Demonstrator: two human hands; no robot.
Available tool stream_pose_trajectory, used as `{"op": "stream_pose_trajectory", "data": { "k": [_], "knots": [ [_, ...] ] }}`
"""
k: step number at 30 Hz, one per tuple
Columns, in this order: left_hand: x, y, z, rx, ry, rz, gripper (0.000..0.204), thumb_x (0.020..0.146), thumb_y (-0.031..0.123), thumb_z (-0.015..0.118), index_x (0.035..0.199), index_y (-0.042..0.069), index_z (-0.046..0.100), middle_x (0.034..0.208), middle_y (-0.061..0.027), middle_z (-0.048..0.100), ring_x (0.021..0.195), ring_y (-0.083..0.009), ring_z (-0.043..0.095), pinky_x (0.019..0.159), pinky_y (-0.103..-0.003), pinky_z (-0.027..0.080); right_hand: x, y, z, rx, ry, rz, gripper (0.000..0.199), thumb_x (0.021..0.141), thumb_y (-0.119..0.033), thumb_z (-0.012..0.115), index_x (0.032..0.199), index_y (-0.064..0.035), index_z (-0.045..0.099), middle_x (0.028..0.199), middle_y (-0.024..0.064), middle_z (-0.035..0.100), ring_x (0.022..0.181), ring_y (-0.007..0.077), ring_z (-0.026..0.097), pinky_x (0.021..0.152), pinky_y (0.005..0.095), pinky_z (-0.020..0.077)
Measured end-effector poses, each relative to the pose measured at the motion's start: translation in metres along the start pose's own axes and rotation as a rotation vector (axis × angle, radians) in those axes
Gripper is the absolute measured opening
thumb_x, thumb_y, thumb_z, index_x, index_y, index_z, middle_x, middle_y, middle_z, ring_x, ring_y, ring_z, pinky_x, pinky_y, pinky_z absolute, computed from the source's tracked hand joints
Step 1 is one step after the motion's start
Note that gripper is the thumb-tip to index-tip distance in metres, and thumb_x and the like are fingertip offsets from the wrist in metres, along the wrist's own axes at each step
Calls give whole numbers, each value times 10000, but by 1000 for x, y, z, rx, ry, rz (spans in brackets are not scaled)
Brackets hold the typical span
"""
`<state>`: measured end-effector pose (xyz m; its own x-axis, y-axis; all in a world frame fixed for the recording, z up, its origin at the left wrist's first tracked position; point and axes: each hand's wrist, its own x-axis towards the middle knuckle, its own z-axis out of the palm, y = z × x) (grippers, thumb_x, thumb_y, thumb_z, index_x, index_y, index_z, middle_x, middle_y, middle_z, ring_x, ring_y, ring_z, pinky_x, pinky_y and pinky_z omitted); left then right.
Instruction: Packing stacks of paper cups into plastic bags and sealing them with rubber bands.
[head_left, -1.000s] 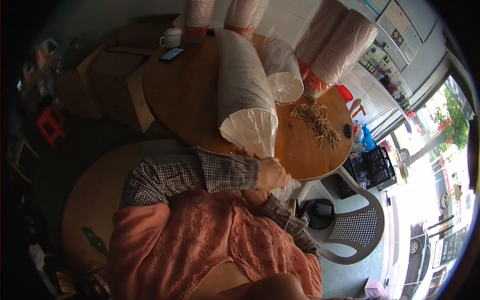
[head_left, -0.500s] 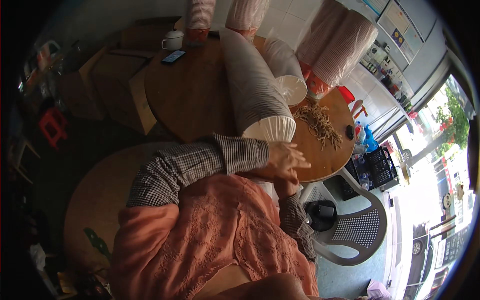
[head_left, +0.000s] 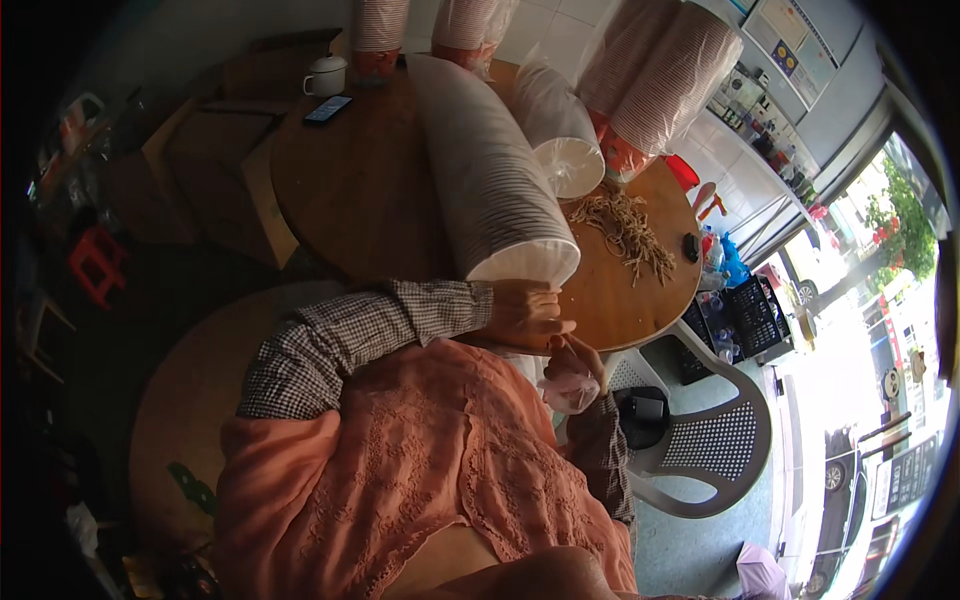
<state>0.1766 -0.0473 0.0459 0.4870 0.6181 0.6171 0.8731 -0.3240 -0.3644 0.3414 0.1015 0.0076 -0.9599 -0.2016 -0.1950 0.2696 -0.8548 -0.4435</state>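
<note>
My left hand (head_left: 523, 307) is curled closed just below the near end of a long stack of white paper cups or bowls (head_left: 495, 180) in clear plastic. What its fingers hold is too small to make out. Just to the right and lower, my right hand (head_left: 582, 358) is closed, fingertips close to the left hand's. A crumpled bunch of clear plastic film (head_left: 571, 393) bulges from beneath it. Beyond the hands, a tangled heap of tan bands (head_left: 632, 232), like rubber bands, lies on the round wooden table (head_left: 345, 190).
A shorter wrapped white stack (head_left: 570, 160) and tall wrapped red-and-white stacks (head_left: 665, 85) stand farther back. At the far left are a lidded white mug (head_left: 326, 76) and a phone (head_left: 328, 110). A grey plastic chair (head_left: 715, 450) stands to the right, cardboard boxes (head_left: 225, 170) to the left.
My left hand has drawn back leftward and curled its spread fingers. My right hand now shows more fully, with bunched plastic film beneath it. The view has shifted slightly.
</note>
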Motion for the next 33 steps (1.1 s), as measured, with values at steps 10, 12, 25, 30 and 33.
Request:
{"op": "stream_pose_trajectory", "data": {
  "k": [10,12,25,30,33],
  "knots": [
    [-17,-4,6,-348,71,-479,93,823,144,592,873,67,609,788,-75,604,823,-261,603,951,-395,416,-5,2,60,-772,-76,-809,429,928,-99,489,1344,-16,421,1397,134,438,1276,298,434,1030,423,371],
    [-11,-7,-3,-390,4,-456,66,821,119,600,864,69,605,756,-73,601,806,-260,601,959,-383,406,-4,-6,67,-1535,83,-908,582,830,-3,606,1371,-16,391,1388,145,446,1293,282,418,1073,381,327],
    [-19,5,2,-391,93,-314,164,868,215,588,893,53,591,858,-104,612,869,-251,588,908,-376,425,5,8,22,-2317,298,-892,721,547,-333,808,1145,-21,552,989,165,620,844,322,619,747,403,507],
    [-20,4,14,-381,75,-373,101,798,160,606,814,69,564,785,-71,580,808,-238,589,902,-386,421,5,15,62,-1045,77,-832,398,933,-111,500,1301,27,441,1327,162,488,1231,254,471,1039,375,358],
    [-10,3,5,-396,120,-359,103,801,161,610,777,81,548,751,-60,566,770,-233,586,905,-391,419,14,17,59,-1897,223,-958,558,842,-70,639,1348,0,415,1277,167,525,1179,249,504,998,339,379]
  ]
}}
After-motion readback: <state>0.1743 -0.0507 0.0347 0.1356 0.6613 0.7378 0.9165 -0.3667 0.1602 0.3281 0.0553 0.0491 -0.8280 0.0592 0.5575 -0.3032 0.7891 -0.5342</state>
